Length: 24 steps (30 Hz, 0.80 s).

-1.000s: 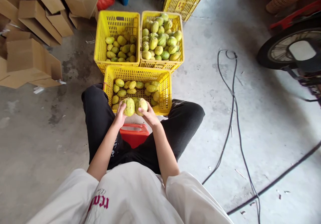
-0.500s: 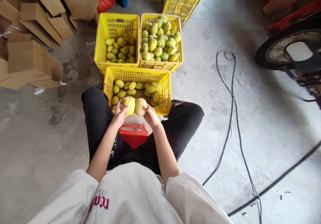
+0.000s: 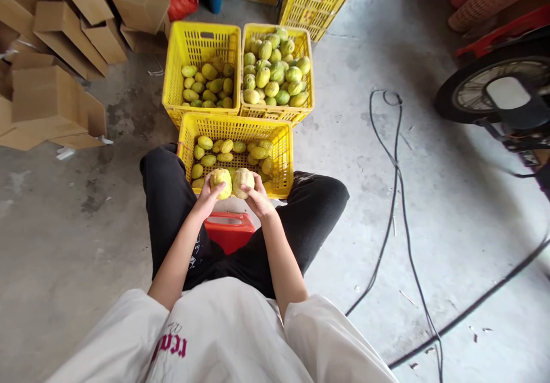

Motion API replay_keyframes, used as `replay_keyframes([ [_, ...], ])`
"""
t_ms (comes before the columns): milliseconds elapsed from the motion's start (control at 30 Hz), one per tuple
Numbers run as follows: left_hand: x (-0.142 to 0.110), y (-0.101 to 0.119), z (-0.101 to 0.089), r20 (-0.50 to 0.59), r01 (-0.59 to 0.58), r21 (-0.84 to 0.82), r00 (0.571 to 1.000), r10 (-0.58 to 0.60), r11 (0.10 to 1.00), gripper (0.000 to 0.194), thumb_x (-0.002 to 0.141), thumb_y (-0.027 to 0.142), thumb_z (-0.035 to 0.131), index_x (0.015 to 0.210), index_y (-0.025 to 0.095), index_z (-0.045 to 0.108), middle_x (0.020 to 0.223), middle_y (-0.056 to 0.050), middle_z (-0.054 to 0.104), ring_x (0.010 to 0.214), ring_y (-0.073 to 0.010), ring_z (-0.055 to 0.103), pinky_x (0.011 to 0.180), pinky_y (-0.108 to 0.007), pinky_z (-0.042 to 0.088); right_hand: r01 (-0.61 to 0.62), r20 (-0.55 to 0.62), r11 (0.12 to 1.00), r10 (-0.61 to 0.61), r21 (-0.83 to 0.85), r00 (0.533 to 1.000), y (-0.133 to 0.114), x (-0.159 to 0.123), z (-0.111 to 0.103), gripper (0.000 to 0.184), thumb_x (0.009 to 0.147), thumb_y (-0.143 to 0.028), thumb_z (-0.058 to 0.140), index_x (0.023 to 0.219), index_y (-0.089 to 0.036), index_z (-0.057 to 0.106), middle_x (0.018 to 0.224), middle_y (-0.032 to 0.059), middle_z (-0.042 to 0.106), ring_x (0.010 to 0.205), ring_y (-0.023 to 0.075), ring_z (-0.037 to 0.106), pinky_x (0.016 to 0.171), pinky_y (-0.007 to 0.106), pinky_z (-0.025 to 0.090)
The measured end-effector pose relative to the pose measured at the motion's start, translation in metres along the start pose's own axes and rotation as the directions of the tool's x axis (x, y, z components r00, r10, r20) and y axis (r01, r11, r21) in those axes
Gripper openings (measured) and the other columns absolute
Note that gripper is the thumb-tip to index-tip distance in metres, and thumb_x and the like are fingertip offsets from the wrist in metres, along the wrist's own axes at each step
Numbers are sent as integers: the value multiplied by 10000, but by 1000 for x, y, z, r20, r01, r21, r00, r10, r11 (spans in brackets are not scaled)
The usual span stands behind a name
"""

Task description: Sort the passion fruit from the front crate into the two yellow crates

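My left hand (image 3: 207, 198) is closed around a yellow melon (image 3: 220, 180), its thumb resting on the near side. A paler, cream-green melon (image 3: 243, 178) is gripped in my right hand (image 3: 260, 201), fingers wrapped over its right side. The two fruits are side by side, close together, above the near rim of the front yellow crate (image 3: 238, 122). Inside that crate lie several yellow-green melons (image 3: 225, 157), partly hidden by my hands and the held fruit.
Behind stand a left crate (image 3: 172, 79) and a right crate (image 3: 311, 56), both holding melons. Cardboard boxes (image 3: 47, 99) are piled at left. A red stool (image 3: 230, 234) shows between my knees. Black cable (image 3: 399, 177) lies on the floor at right, near a motorcycle wheel (image 3: 472, 88).
My right hand has shifted its grip, with fingers now farther around the melon and the thumb across its front. That melon has turned slightly. The left thumb has also moved over its melon.
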<state>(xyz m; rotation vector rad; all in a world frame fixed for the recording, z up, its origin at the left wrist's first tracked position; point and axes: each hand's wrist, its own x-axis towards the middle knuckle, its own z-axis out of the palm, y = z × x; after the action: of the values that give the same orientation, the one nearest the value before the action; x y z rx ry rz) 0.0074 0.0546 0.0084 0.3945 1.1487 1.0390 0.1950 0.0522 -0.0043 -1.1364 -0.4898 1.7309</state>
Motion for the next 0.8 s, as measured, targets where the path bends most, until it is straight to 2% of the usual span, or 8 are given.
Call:
replay_keyframes([
  [133,-1,4,4,-7,39,-90,999,-40,995,421,804,395,866,1158,291,665,1284,-77,788,1407,-352,720,1102,-502,667,-2,-36,1000,1,-31,999,0,1,1,750,592,-403,1056,1147,-356,552,1223,0,714,1237,277,670,966,382,637],
  [200,-1,4,5,4,19,-109,1000,-19,994,457,777,384,873,1167,293,654,1294,-69,780,1388,-335,719,1110,-482,653,-11,-55,999,10,-34,998,-1,1,1,764,595,-417,1063,1155,-357,548,1240,10,711,1270,290,667,969,401,654],
  [300,-3,4,5,31,-26,-83,999,29,996,621,723,393,962,1237,306,625,1354,-61,753,1383,-305,708,1136,-450,620,-34,-73,999,32,-22,997,-3,1,2,784,609,-453,1079,1204,-361,576,1345,27,712,1344,307,666,1001,463,697],
  [433,-4,1,6,54,-56,-16,997,57,998,739,680,435,1050,1270,306,625,1367,-68,745,1387,-297,701,1150,-441,595,-74,-66,996,71,-44,995,-4,0,3,820,605,-480,1098,1283,-352,656,1349,50,728,1317,329,706,986,500,732],
  [600,-3,-4,6,22,-26,38,999,25,999,757,555,416,1111,1172,249,705,1174,-70,784,1237,-318,756,1053,-417,619,-69,-13,996,68,-56,998,-4,-1,6,769,634,-481,1087,1283,-338,699,1329,60,749,1325,344,706,1009,511,729],
  [800,0,-6,5,-77,-41,47,996,45,998,694,554,356,1093,1080,268,649,1059,-4,762,1091,-239,756,943,-340,610,-78,-4,996,78,34,997,-3,3,3,606,693,-485,947,1216,-367,664,1439,34,729,1427,355,631,1038,528,715],
])
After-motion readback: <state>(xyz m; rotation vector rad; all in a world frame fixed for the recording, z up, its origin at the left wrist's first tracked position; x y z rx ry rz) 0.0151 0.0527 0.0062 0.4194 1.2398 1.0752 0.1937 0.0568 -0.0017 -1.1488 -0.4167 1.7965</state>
